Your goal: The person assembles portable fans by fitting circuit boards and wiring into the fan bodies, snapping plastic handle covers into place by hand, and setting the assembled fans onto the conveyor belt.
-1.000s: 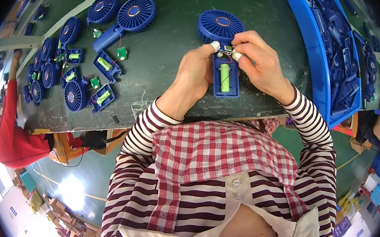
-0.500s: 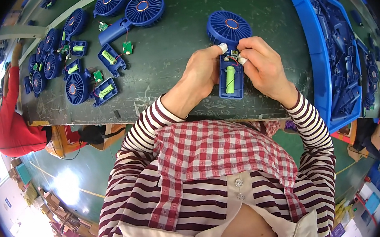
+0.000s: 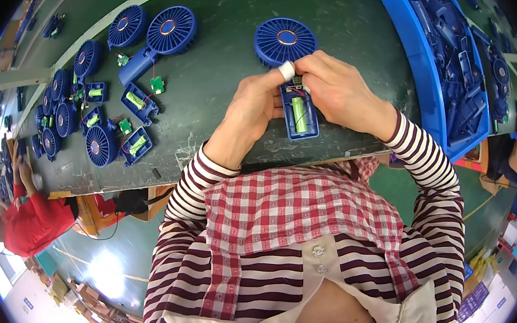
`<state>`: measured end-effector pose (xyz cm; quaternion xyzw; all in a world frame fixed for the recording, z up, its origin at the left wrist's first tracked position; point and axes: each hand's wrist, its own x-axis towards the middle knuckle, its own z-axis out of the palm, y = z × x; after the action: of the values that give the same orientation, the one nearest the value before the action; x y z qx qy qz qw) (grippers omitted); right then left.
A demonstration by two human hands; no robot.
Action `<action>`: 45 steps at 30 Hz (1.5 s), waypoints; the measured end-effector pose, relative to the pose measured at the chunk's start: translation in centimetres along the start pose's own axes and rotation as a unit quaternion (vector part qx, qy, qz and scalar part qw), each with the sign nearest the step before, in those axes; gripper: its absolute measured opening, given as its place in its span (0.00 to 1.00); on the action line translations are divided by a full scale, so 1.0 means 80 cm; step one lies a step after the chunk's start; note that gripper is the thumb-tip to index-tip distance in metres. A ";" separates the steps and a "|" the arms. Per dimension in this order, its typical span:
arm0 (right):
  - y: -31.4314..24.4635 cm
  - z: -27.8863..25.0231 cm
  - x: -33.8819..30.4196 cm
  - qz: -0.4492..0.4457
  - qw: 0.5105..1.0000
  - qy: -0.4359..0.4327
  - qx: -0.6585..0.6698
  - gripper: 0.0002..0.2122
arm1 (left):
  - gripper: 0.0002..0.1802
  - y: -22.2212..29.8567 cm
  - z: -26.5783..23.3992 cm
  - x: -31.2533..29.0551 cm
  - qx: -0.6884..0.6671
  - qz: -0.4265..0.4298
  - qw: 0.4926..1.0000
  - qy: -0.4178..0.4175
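A blue handheld fan lies in front of me, its round grille pointing away. Its handle shell is uncovered and shows a green battery cell, thin red wires and part of a small circuit board near the neck. From the left, my left hand wraps the handle's side, with its white-covered thumb pressed at the neck. My right hand is closed at the neck and board from the right. Its fingertips are partly hidden, so exactly which part they pinch cannot be made out.
On the left of the green bench lie several blue fans, some with opened handles, batteries and green boards. A blue bin of blue plastic parts stands at the right. A person in red works at far left.
The view has shifted, so the bench things sit further left. My right fingers have moved up over the board towards the neck, close against my left thumb. The fan remains held.
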<state>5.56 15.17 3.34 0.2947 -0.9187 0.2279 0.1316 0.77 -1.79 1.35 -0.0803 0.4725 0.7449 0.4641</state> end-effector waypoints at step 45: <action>-0.014 0.014 -0.025 0.178 0.966 0.159 0.102 0.15 | 0.11 -0.019 0.002 0.016 0.063 0.163 0.984 0.045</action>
<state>7.71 14.77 1.98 0.0987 -0.8955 0.3840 0.2022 1.27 -0.69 -0.26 -0.0060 0.5452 0.7753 0.3187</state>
